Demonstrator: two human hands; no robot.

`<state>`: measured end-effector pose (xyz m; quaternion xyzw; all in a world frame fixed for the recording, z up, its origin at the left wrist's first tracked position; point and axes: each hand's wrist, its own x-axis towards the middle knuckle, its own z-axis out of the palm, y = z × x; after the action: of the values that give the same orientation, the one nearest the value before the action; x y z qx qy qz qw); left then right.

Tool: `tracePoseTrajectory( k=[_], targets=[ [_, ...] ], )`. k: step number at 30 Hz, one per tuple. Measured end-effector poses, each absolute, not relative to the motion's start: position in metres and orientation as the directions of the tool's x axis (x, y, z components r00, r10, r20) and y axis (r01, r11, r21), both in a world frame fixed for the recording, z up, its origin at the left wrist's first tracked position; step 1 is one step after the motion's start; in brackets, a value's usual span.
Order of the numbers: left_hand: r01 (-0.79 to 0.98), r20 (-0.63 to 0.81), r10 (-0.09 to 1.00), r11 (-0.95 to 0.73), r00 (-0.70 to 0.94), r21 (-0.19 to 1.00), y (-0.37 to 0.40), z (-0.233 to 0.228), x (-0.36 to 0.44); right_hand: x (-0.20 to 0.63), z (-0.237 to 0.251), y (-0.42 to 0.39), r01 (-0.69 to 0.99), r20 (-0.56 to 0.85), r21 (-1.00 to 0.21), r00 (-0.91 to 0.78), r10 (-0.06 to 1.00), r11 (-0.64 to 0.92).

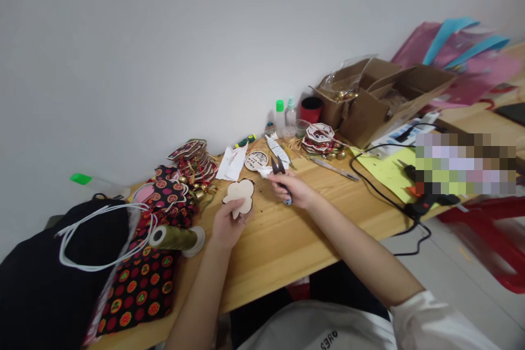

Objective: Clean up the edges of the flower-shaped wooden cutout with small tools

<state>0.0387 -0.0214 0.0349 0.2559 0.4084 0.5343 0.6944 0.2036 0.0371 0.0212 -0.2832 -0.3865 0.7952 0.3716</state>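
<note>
Wooden cutout point(239, 194) pinched in left hand point(227, 225); right hand point(292, 190) grips snips point(278, 168), handles hidden.

The one camera sits on my head, looking forward and down over my hands onto the desk point(287, 240), close in. It is tilted, so the desk climbs from near left to far right. A bare wall point(164, 38) fills the far side; the far right edge looks blurred, perhaps from motion.
</note>
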Motion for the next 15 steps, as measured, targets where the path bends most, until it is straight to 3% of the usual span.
tracePoseTrajectory(
  k=[7, 11, 15],
  targets=[
    [-0.617, -0.26, 0.96, 0.269, 0.106, 0.74, -0.0183, 0.03, 0.0329, 0.194, 0.0146, 0.0306, -0.033, -0.185, -0.966, -0.607, 0.773, -0.257],
    [-0.637, -0.252, 0.961, 0.263, 0.109, 0.725, -0.0175, 0.0294, 0.0321, 0.1946, 0.0126, 0.0316, -0.053, -0.059, -0.993, -0.547, 0.835, -0.105],
    [-0.642, -0.242, 0.964, 0.256, 0.112, 0.723, -0.0177, 0.0301, 0.0329, 0.1938, 0.0134, 0.0325, -0.05, -0.017, -0.997, -0.517, 0.856, -0.05]
  ],
)
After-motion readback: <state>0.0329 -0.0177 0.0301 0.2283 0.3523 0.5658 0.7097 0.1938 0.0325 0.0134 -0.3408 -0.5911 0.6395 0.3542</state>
